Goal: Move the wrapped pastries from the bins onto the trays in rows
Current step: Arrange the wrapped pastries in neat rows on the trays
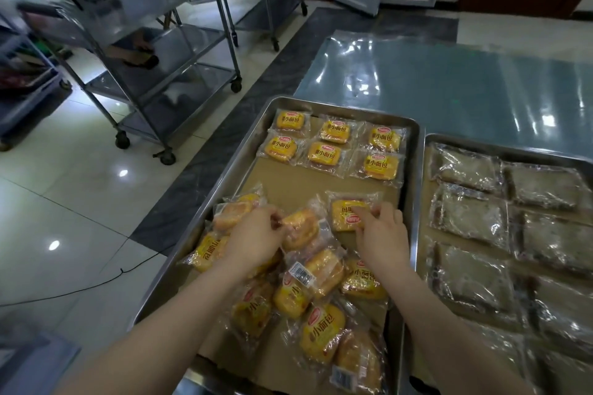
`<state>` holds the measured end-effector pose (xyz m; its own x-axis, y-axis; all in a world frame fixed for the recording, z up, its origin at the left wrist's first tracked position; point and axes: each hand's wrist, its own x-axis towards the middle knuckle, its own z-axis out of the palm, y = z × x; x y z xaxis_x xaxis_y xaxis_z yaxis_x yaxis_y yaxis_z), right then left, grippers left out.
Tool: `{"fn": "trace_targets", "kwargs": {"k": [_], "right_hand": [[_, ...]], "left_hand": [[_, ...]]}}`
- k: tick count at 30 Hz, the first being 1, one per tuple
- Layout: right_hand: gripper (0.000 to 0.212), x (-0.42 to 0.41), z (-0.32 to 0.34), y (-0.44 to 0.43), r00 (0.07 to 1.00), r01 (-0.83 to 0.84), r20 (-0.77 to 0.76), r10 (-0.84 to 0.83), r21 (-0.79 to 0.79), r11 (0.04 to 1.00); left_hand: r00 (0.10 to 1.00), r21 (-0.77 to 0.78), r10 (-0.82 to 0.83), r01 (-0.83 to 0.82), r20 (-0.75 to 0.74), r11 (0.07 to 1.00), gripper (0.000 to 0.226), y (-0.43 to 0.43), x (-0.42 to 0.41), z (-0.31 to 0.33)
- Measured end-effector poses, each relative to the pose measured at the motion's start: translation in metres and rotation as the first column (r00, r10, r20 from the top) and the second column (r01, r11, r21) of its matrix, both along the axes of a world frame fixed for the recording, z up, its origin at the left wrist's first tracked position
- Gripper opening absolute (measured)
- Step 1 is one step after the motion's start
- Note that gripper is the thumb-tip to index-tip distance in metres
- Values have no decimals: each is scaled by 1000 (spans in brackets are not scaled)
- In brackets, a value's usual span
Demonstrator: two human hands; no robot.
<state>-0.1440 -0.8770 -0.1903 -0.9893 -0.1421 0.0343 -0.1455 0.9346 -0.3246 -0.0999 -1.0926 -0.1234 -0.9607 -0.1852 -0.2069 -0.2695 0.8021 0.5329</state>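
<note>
A: Your bench [465, 83] carries two metal trays side by side: the left tray [414, 170] and the right tray [481, 145].
B: The right tray holds brown pastries [468, 218], wrapped and set in rows. At the far end of your left tray, six yellow pastries [324, 154] lie in two rows of three.
A: A loose pile [308, 298] fills its near end.
B: Your left hand [256, 237] pinches the wrapper of the top pastry [300, 229] on that pile. Your right hand [383, 237] grasps the flat pastry [345, 215] on the cardboard liner [288, 183], just beyond the pile.

Shiny metal tray [414, 151] (glossy plastic wrappers [378, 167])
</note>
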Motion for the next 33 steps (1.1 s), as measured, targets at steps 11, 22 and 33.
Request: {"fn": "trace_targets", "kwargs": {"k": [11,22,33], "right_hand": [[37,-24,11,-1,996,25,88,-29,47,999],[47,-35,6,1,982,-189,20,190,242,952],[45,-22,0,5,957,-221,193,215,9,975]], "left_hand": [[910,454,407,-332,-76,827,24,-27,-18,21],[917,496,351,-219,-190,840,31,-26,-24,24],[915,479,268,-98,-302,873,47,-24,-26,9]]}}
